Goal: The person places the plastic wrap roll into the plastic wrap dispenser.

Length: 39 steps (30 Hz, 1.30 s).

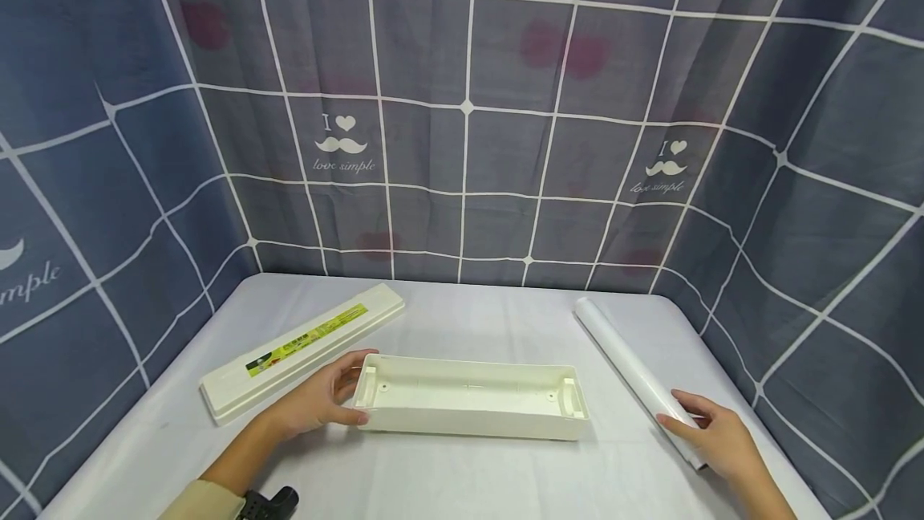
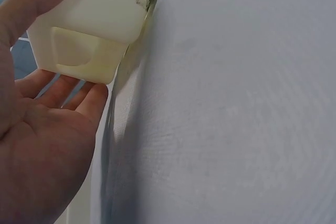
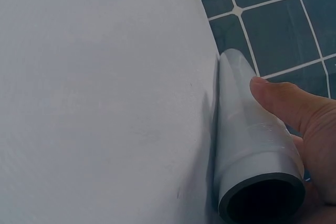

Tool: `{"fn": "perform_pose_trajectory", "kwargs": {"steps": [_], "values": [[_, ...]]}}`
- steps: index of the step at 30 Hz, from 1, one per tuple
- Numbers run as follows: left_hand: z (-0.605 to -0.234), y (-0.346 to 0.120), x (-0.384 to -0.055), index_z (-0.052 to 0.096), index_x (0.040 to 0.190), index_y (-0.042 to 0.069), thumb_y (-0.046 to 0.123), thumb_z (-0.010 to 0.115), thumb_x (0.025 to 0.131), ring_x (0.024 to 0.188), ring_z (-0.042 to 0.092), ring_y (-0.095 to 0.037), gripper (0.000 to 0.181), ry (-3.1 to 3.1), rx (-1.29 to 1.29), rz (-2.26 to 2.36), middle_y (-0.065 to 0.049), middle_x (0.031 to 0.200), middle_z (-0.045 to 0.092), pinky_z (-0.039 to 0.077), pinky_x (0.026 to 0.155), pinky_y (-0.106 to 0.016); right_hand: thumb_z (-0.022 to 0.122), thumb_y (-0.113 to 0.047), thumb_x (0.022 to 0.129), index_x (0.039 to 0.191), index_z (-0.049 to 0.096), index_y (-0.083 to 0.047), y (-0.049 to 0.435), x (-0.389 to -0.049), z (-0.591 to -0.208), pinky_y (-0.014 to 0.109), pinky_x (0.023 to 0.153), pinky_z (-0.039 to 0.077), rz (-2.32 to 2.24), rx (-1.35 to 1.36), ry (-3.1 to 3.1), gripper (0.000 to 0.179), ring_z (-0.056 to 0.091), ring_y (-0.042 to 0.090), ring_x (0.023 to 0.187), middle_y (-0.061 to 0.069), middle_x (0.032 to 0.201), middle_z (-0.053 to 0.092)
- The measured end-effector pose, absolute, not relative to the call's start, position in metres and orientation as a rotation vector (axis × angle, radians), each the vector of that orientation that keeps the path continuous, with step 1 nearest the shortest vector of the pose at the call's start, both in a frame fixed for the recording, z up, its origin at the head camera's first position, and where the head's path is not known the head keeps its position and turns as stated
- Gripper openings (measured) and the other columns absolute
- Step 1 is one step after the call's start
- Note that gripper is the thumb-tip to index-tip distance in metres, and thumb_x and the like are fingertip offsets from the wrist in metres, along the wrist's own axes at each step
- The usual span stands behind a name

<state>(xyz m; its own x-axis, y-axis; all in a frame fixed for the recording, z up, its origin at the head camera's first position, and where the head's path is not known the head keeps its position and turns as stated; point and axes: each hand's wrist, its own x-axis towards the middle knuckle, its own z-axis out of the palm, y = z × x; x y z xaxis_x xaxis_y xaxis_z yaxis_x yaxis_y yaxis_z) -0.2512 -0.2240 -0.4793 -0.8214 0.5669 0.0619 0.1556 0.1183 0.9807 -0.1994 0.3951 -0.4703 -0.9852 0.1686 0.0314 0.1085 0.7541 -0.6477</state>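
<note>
A cream plastic box (image 1: 472,422), long and open at the top, lies across the middle of the table. My left hand (image 1: 321,398) grips its left end, thumb at the near side and fingers round the far side. In the left wrist view, the box's end wall (image 2: 79,53) sits between thumb and fingers. To the right, a roll of cling film (image 1: 631,367) lies slanting away from me. My right hand (image 1: 715,432) holds its near end, thumb on the left side. The right wrist view shows the roll's hollow dark-edged core (image 3: 262,198).
A matching cream lid (image 1: 310,347) with a green and yellow label lies slanted at the back left, just behind my left hand. A white cloth (image 1: 476,480) covers the table. Dark checked curtains (image 1: 426,143) enclose the back and both sides.
</note>
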Motion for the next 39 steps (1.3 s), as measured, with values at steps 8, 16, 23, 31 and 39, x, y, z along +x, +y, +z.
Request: {"fn": "perform_pose_trajectory", "kwargs": {"steps": [8,16,23,31,39], "values": [[-0.4809,-0.2254,-0.2524,0.025,0.156,-0.007,-0.004,0.085,0.077,0.144,0.04,-0.04,0.099,2.078,0.736,1.756,-0.03,0.157,0.033,0.041,0.11,-0.01,0.084,-0.039,0.085,0.144,0.054,0.003,0.3952,-0.2026,-0.4686,0.022,0.067,0.054,1.122,-0.247,-2.88,0.078,0.057,-0.009,0.085,0.025,0.133,0.066],[-0.4807,-0.2262,-0.2514,0.026,0.155,-0.007,-0.005,0.085,0.076,0.143,0.044,-0.031,0.098,2.069,0.751,1.769,-0.031,0.156,0.034,0.041,0.11,-0.011,0.085,-0.04,0.084,0.147,0.052,0.002,0.3965,-0.2048,-0.4711,0.02,0.072,0.055,1.186,-0.292,-2.89,0.082,0.055,-0.014,0.089,0.025,0.138,0.063],[-0.4811,-0.2264,-0.2513,0.025,0.154,-0.009,-0.006,0.084,0.077,0.142,0.046,-0.026,0.097,2.043,0.758,1.78,-0.033,0.155,0.033,0.041,0.11,-0.011,0.084,-0.042,0.084,0.147,0.052,0.002,0.3972,-0.2057,-0.4737,0.019,0.072,0.055,1.176,-0.303,-2.894,0.084,0.054,-0.016,0.088,0.025,0.138,0.063],[-0.4829,-0.2264,-0.2531,0.025,0.154,-0.009,-0.007,0.083,0.077,0.142,0.047,-0.021,0.096,2.021,0.772,1.789,-0.034,0.156,0.032,0.042,0.11,-0.011,0.085,-0.043,0.083,0.147,0.053,0.001,0.3968,-0.2064,-0.475,0.016,0.072,0.054,1.177,-0.321,-2.882,0.083,0.053,-0.019,0.089,0.024,0.138,0.064],[-0.483,-0.2252,-0.2539,0.027,0.154,-0.006,-0.006,0.084,0.077,0.142,0.047,-0.023,0.096,2.044,0.774,1.777,-0.031,0.155,0.035,0.041,0.111,-0.011,0.085,-0.047,0.081,0.145,0.056,0.0,0.3952,-0.2047,-0.4751,0.013,0.072,0.052,1.136,-0.34,-2.859,0.084,0.048,-0.022,0.087,0.024,0.139,0.062]]}}
